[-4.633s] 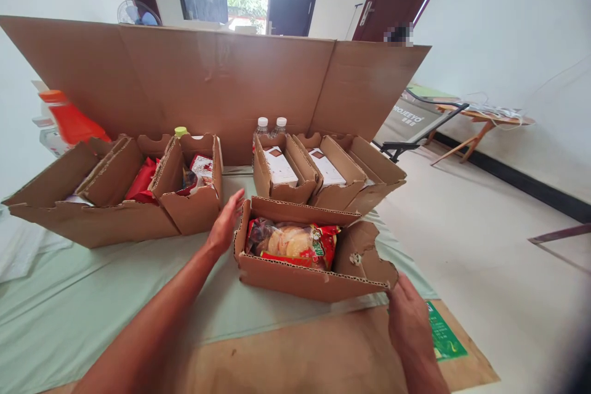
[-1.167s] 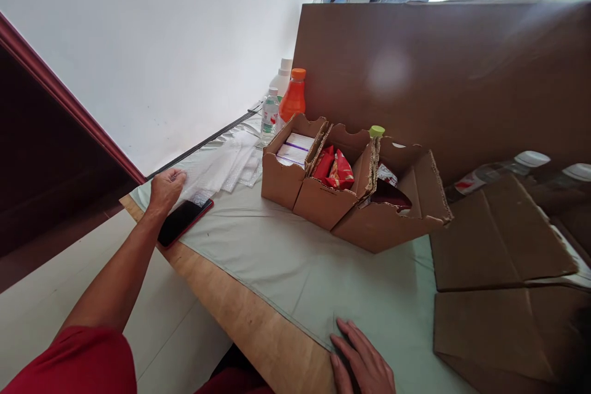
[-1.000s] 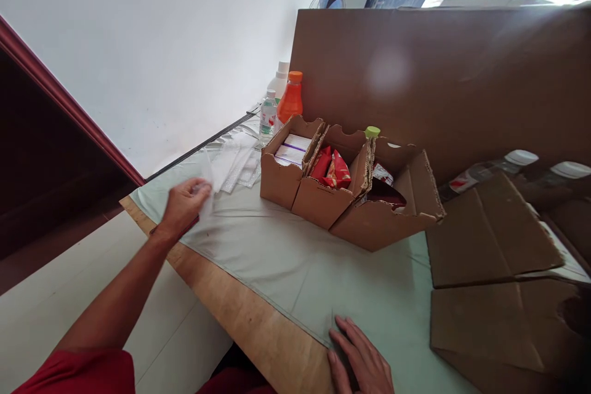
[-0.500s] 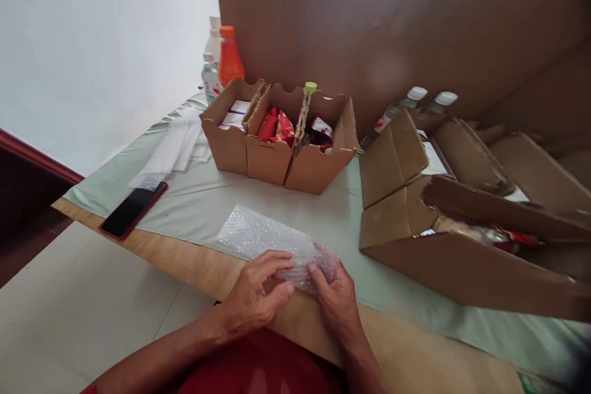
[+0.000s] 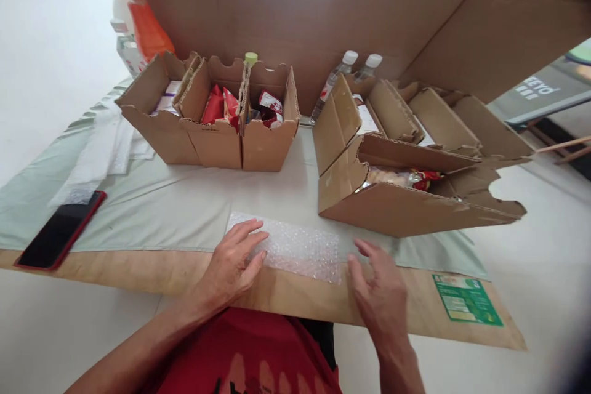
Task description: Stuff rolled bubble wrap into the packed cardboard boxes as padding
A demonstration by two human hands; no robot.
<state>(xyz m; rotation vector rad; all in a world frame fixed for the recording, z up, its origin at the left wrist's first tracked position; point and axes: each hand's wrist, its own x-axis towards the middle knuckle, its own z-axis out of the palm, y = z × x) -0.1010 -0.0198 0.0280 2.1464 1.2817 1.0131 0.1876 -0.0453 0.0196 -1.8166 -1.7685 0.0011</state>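
A strip of clear bubble wrap (image 5: 300, 249) lies flat near the table's front edge, partly over the bare wood. My left hand (image 5: 235, 258) rests over its left end, fingers apart and touching or just above it; I cannot tell which. To the right of the strip, apart from it, is my right hand (image 5: 378, 283), with its fingers loosely spread and nothing in them. Beyond the strip stands a row of cardboard bins (image 5: 215, 144) holding small boxes and red packets. Larger tilted cardboard bins (image 5: 397, 212) with wrapped snacks are behind my right hand.
A phone (image 5: 60, 231) lies at the left under more bubble wrap strips (image 5: 104, 141). An orange bottle (image 5: 148, 28) and pale bottles stand at the back left. Clear bottles (image 5: 337, 80) lean behind the bins. A green label (image 5: 466, 300) sits on the wooden edge at right.
My right hand has let go of the bubble wrap and moved right. The strip now lies flat. My left hand stays at its left part, and the view has turned to the right.
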